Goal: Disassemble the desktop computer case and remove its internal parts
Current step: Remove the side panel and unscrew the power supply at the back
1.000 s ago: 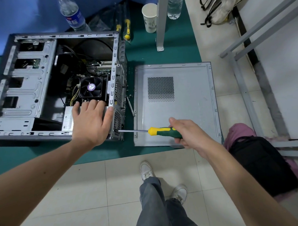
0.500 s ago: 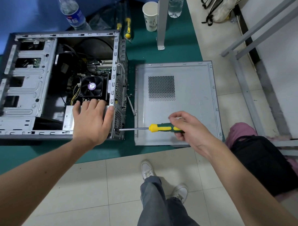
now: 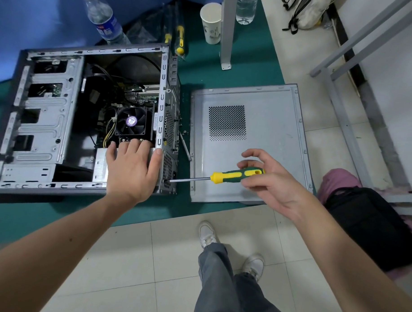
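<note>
The open grey computer case [image 3: 43,108] lies on its side on a green mat, its CPU fan [image 3: 131,121] and cables exposed. My left hand [image 3: 131,169] rests flat on the silver power supply [image 3: 99,166] at the case's near right corner. My right hand [image 3: 267,179] pinches the green and yellow screwdriver [image 3: 234,175] by its handle, with some fingers spread. The shaft runs left and its tip touches the rear panel of the case, low down. The removed side panel [image 3: 267,111] lies flat to the right of the case.
A water bottle [image 3: 103,19], a paper cup [image 3: 210,24], a second bottle [image 3: 245,8] and more yellow-handled tools [image 3: 180,39] stand behind the case. A metal post [image 3: 227,33] rises nearby. A black bag [image 3: 371,222] lies at right. My shoes [image 3: 207,233] stand on the tiles.
My right hand has turned on the screwdriver handle and loosened from a full grip to a finger pinch. The tip stays on the rear panel. My left hand has not moved.
</note>
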